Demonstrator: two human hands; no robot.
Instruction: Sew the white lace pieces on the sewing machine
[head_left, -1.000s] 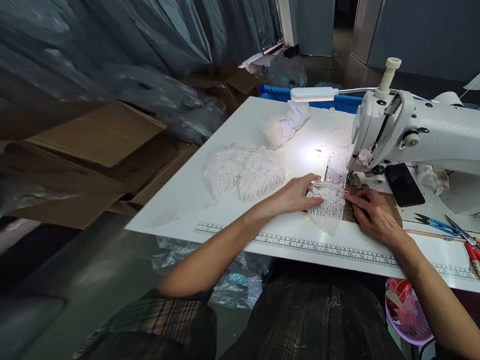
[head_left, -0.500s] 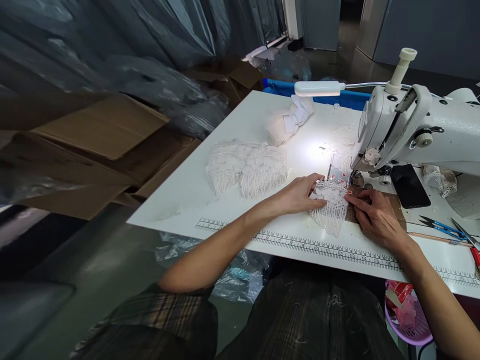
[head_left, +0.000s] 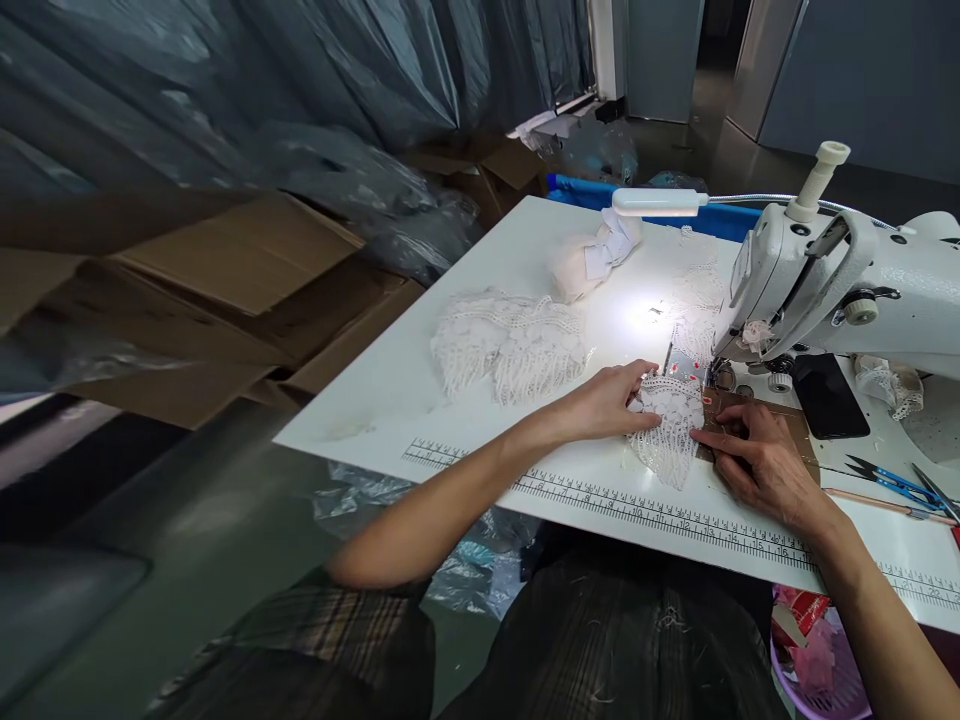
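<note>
A white fringed lace piece (head_left: 671, 425) lies on the sewing table, just in front of the needle area of a white sewing machine (head_left: 795, 290). My left hand (head_left: 611, 400) grips its left side, with the thumb over the lace and the fingers at its upper edge. On the other side, my right hand (head_left: 765, 460) rests on the table. Its outstretched index fingertip touches the lace's right edge, the thumb stands apart, and the other fingers bend loosely. More lace (head_left: 697, 290) lies behind the presser foot.
Fringed lace pieces (head_left: 510, 345) and a tied white bundle (head_left: 596, 260) lie on the left. At right are a black phone (head_left: 831, 395), blue thread snips (head_left: 892, 480) and a printed ruler (head_left: 660, 515) along the front edge. Cardboard boxes (head_left: 240, 250) stand beyond the table.
The whole view has shifted slightly, so everything sits lower and a little to the right. Both hands stay at the lace piece, with hardly any movement relative to it.
</note>
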